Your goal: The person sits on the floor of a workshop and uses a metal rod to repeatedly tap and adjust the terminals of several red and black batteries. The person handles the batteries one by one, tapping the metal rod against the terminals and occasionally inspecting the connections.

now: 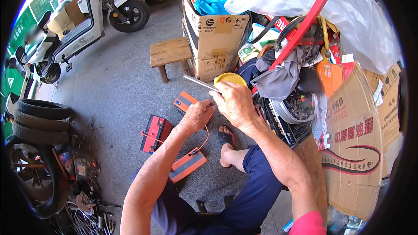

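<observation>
In the head view, I see a thin orange wire (207,134) apparently fixed to the nearest oblong orange-and-grey block (188,164) on the grey floor (113,87); its upper end vanishes behind the left hand (197,115), so that end looks undone. That hand's fingers are curled closed, on what I can't tell. Above the floor, the right hand (235,104) pinches a slim silver metal rod (200,82), its long axis slanting, free tip pointing left and away.

A slim silvery rod (202,83) slants leftward, gripped in the right fingers (227,90).
</observation>
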The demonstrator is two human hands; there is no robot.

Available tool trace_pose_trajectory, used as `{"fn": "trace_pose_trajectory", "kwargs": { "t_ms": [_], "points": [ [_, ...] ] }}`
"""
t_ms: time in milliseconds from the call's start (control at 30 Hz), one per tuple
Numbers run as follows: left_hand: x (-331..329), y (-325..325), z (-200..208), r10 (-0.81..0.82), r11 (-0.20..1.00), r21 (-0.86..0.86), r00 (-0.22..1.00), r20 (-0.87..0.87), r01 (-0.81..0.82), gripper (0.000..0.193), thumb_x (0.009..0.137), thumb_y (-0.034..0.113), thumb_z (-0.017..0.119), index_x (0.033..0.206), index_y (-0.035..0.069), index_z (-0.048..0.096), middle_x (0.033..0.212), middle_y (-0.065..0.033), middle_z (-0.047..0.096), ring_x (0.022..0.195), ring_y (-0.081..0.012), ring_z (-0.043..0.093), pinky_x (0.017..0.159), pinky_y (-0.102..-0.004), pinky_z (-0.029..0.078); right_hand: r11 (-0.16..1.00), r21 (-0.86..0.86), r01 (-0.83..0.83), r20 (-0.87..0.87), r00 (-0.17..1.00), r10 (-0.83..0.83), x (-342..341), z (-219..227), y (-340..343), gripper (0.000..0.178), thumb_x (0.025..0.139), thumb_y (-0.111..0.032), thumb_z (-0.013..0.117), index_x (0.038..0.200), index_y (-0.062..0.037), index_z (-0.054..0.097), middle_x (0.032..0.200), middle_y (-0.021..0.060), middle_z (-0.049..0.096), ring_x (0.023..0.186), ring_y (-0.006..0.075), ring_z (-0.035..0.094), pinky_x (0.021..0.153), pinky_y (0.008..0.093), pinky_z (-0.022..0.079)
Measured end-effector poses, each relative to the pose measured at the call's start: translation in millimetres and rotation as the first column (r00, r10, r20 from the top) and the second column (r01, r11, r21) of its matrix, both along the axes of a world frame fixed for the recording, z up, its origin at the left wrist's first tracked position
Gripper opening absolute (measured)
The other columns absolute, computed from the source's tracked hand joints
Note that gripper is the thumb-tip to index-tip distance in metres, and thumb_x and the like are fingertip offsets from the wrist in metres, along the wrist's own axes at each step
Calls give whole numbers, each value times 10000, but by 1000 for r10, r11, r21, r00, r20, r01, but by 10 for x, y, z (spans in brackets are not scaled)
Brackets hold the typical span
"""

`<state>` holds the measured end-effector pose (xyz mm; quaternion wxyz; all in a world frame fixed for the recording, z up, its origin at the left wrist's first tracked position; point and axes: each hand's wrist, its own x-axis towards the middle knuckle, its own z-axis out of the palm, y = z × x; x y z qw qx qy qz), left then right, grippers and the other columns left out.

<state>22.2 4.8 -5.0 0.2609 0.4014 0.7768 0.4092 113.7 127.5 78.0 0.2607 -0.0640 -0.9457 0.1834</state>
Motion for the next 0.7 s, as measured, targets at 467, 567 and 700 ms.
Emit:
{"fn": "trace_pose_trajectory", "kwargs": {
  "t_ms": [467, 567, 700],
  "points": [
    [-33, -55, -42, 1, 1000, 12, 1000, 17, -1, 265, 954, 239, 582, 1054, -1, 633, 887, -224, 692, 853, -355, 688, 728, -430, 519, 998, 57, -31, 14, 999, 30, -18, -9, -70, 156, 880, -168, 628, 822, -25, 610, 776, 150, 666, 753, 322, 673, 653, 425, 531],
    [-25, -57, -19, 7, 1000, 3, 1000, 2, -7, 269, 954, 240, 581, 1049, -7, 630, 887, -226, 692, 849, -360, 686, 724, -435, 516, 996, 84, -24, 26, 999, 22, -26, -8, -92, 153, 879, -166, 631, 819, -27, 607, 769, 144, 665, 755, 315, 676, 652, 421, 533],
    [-15, -70, 51, 0, 999, -52, 1000, -23, -1, 280, 954, 243, 581, 1048, -17, 625, 887, -234, 689, 854, -373, 681, 725, -443, 512, 996, 86, -31, 29, 999, 28, -26, 15, -108, 153, 876, -166, 635, 813, -30, 604, 766, 139, 662, 757, 310, 678, 650, 420, 534]
  ]
}}
